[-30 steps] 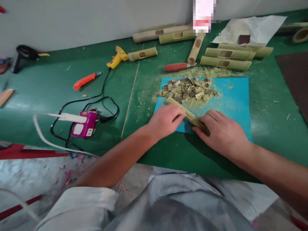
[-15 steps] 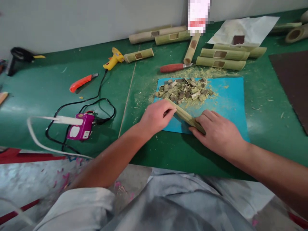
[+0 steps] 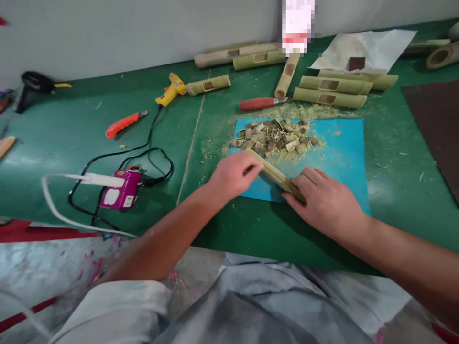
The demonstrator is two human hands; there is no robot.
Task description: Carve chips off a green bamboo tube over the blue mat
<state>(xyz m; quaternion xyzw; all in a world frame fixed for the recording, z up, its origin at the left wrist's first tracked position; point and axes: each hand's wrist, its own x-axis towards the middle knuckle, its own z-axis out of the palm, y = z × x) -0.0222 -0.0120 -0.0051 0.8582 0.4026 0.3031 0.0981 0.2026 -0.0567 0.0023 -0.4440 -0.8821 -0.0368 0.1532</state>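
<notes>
A bamboo tube (image 3: pixel 275 174) lies slantwise over the front of a blue mat (image 3: pixel 342 165). My right hand (image 3: pixel 324 198) is closed around the tube's near end, fingers on top and thumb below. At the far end, my left hand (image 3: pixel 234 173) is closed, slightly blurred, with a small dark piece (image 3: pixel 248 169) pinched in its fingers; it resembles sandpaper. That hand is against or just over the tube's left side; I cannot tell if it touches. Behind the tube, a heap of bamboo chips (image 3: pixel 276 136) and dust covers the mat's back left part.
A red-handled knife (image 3: pixel 258 103) lies behind the mat. Several notched bamboo tubes (image 3: pixel 330 98) lie at the back. To the left are an orange utility knife (image 3: pixel 124 125), a yellow glue gun (image 3: pixel 171 90) and a purple power adapter (image 3: pixel 122 188) with cables. A dark brown sheet (image 3: pixel 435 129) lies right.
My left hand is more blurred and has shifted very slightly along the bamboo tube. My right hand keeps its grip. The whole view has tipped a little.
</notes>
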